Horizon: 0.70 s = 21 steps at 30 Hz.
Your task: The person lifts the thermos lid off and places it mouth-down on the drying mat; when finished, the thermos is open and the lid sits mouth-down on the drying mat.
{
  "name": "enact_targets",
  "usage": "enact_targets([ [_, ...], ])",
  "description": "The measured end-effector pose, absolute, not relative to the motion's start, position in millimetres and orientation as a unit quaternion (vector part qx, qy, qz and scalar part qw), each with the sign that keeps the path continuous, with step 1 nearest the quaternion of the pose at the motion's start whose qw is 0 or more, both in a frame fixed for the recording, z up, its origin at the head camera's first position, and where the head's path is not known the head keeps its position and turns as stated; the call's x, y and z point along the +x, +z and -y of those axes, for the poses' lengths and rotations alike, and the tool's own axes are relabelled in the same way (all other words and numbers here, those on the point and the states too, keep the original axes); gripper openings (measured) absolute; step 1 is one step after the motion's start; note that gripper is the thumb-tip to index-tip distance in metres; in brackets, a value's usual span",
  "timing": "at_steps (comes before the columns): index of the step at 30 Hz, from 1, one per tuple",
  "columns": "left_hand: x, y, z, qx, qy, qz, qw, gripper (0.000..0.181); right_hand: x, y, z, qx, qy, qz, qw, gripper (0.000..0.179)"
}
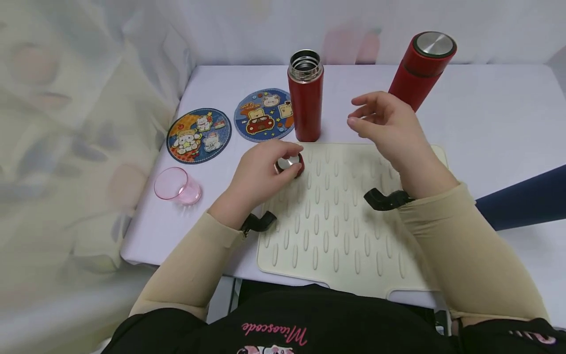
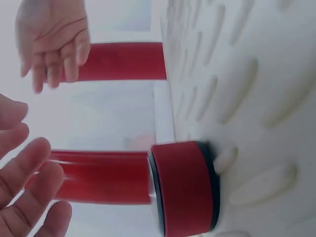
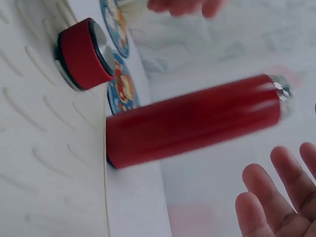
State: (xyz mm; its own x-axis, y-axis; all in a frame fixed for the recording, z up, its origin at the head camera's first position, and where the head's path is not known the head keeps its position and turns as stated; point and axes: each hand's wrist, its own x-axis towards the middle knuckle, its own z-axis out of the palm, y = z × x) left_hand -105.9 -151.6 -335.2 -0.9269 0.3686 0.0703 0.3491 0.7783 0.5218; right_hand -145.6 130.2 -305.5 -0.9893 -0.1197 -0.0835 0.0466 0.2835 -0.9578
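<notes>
A red thermos cap (image 1: 287, 163) with a silver top sits on the cream ridged mat (image 1: 327, 275). Above it my left hand (image 1: 261, 172) hovers with loosely bent fingers; the left wrist view shows those fingers (image 2: 30, 173) apart from the cap. At the mat's back edge stands a red thermos (image 1: 306, 110), upright, its steel mouth uncovered. My right hand (image 1: 393, 128) is in the air to the right of it, fingers relaxed and holding nothing. Behind that hand is a second red thermos (image 1: 417, 73) with its cap on, its lower part hidden by the hand.
Two round cartoon coasters (image 1: 199, 136) lie at the back left, one partly behind the uncapped thermos. A pink glass (image 1: 178, 186) stands near the table's left edge. From the right, a dark blue object (image 1: 526, 199) reaches in beside the right forearm. A patterned curtain (image 1: 79, 147) hangs at the left.
</notes>
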Motion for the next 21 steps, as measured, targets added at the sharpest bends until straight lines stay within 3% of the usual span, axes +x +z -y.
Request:
enact_targets([
  [5, -87, -337, 153, 0.229, 0.310, -0.923, -0.011, 0.029, -128, -315, -161, 0.009, -0.645, -0.764, 0.016, 0.030],
  [10, -64, -346, 158, 0.253, 0.325, -0.910, -0.035, 0.031, -129, -325, -180, 0.147, -0.690, -0.708, -0.037, 0.051],
  [16, -42, -356, 166, 0.279, 0.335, -0.898, -0.061, 0.031, -150, -331, -191, 0.182, -0.670, -0.719, -0.005, 0.089],
  [21, -39, -356, 164, 0.294, 0.329, -0.895, -0.071, 0.034, -172, -332, -197, 0.154, -0.669, -0.727, 0.031, 0.100],
])
